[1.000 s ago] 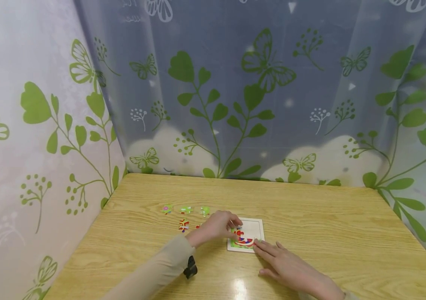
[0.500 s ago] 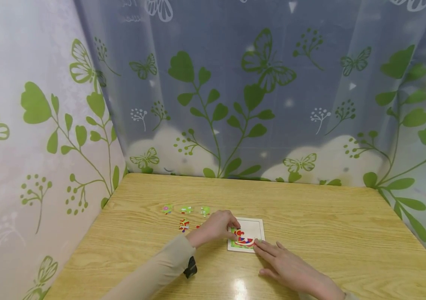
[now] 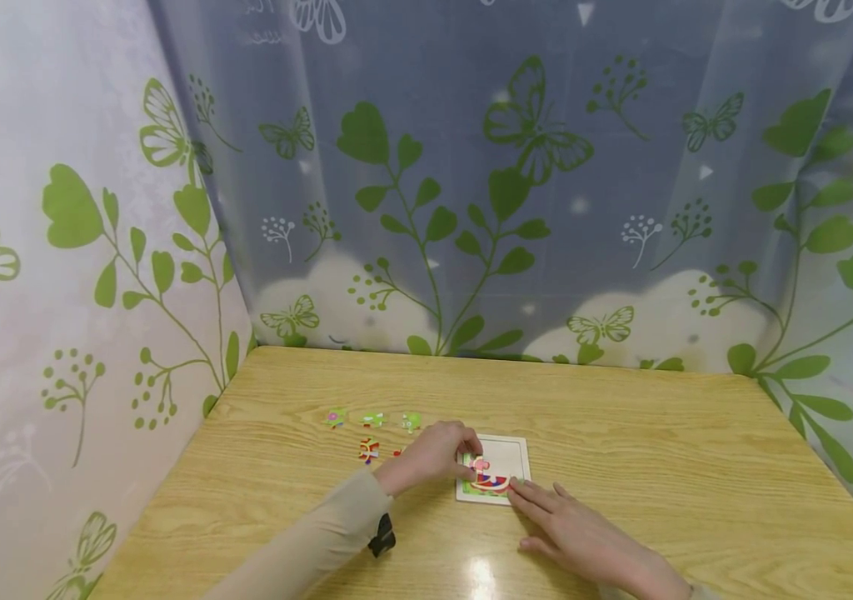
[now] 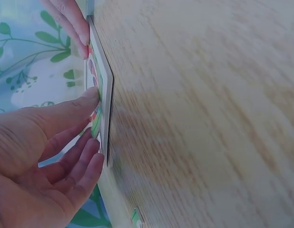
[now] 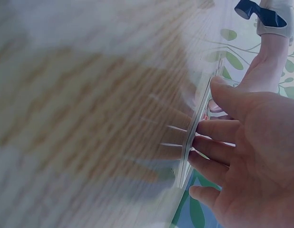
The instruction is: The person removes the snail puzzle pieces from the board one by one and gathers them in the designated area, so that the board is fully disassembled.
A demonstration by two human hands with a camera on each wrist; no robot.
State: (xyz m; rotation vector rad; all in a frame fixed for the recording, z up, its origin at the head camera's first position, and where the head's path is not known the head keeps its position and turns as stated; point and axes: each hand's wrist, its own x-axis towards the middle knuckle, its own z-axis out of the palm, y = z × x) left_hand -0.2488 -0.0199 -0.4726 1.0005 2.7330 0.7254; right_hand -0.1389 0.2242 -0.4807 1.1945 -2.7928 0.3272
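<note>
A square puzzle board (image 3: 526, 460) with a pale rim lies on the table, with colourful pieces laid along its left and bottom sides and bare backing at upper right. My left hand (image 3: 434, 452) reaches over its left edge. Thumb and fingers pinch a reddish-pink puzzle piece (image 3: 481, 465) there, partly covered by the fingers. In the left wrist view, the left thumb (image 4: 90, 97) presses close over the board's picture. My right hand (image 3: 572, 529) lies at the lower right corner, straight fingertips resting on the rim; the right wrist view shows its fingers (image 5: 216, 147) extended against the board.
Several loose puzzle pieces (image 3: 372, 420) lie on the wooden table (image 3: 644, 433) left of the board; one red piece (image 3: 397, 453) is mostly behind the left hand. A black strap (image 3: 381, 536) hangs at the left wrist. Printed curtains (image 3: 426, 250) border the table.
The left fingers shift slightly over the piece at the board's left side, and its top now looks pinker than before. The right hand stays in place.
</note>
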